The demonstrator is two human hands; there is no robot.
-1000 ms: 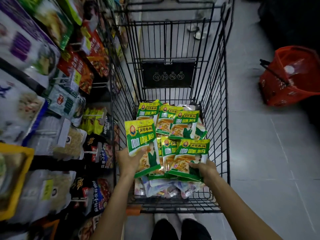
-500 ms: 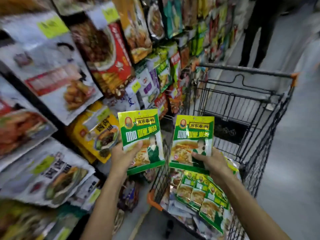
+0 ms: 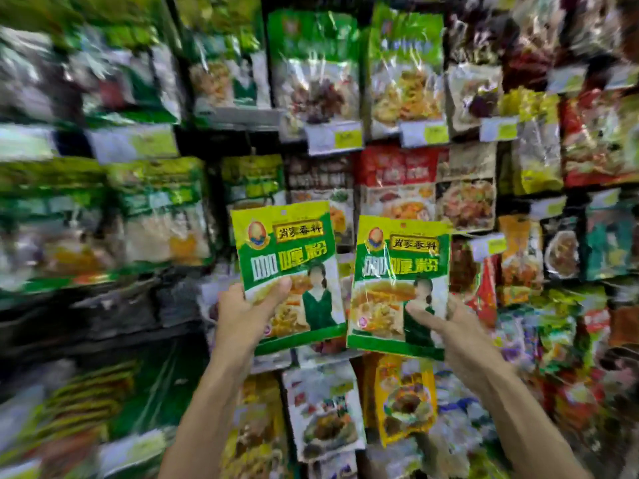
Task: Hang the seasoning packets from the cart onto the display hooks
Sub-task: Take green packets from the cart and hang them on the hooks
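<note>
Head view: cart gone; fingers of left hand (image 3: pixel 242 318) grasp left packet (image 3: pixel 288 250); right hand (image 3: pixel 461 337), right packet (image 3: pixel 397 267).

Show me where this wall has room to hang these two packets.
The only bare-looking patch is the dark band left of the left hand, under the blurred green bags; blur hides any hooks there. Elsewhere it is crowded: hanging bags overlap above, below and right of the left packet and the right packet.
</note>
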